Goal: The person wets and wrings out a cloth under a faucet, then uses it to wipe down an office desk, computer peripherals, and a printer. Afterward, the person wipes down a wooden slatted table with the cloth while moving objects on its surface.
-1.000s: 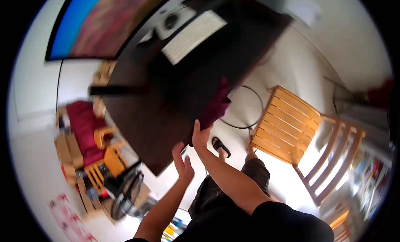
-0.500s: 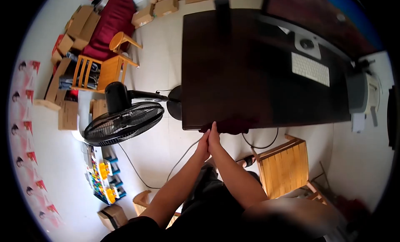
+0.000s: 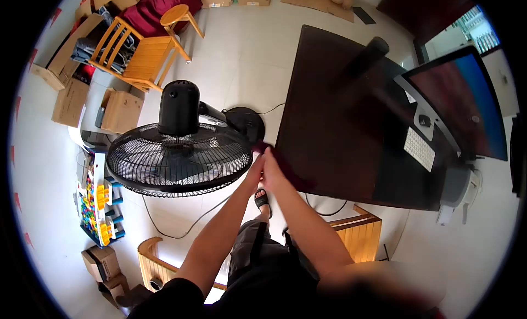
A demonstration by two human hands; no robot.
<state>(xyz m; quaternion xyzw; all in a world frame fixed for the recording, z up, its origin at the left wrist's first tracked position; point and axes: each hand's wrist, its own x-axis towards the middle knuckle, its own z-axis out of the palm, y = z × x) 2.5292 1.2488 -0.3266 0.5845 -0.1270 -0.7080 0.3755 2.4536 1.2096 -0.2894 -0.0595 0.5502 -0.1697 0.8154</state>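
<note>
A dark red cloth hangs at the near left corner of the dark desk, with a bit showing beyond my fingertips. My left hand and my right hand are pressed together, closed around part of this cloth. Most of the gripped part is hidden between and behind the hands. Just left of them is the round grille of a black standing fan, whose base rests on the floor beside the desk.
On the desk stand a monitor, a white keyboard and a black cylinder. A wooden chair and stool are at the upper left. Fan cable crosses the floor. Another wooden chair is at lower right.
My view has turned and shifted left, towards the fan. Both hands and the cloth have moved from the desk's front edge to beside its left corner, close to the fan.
</note>
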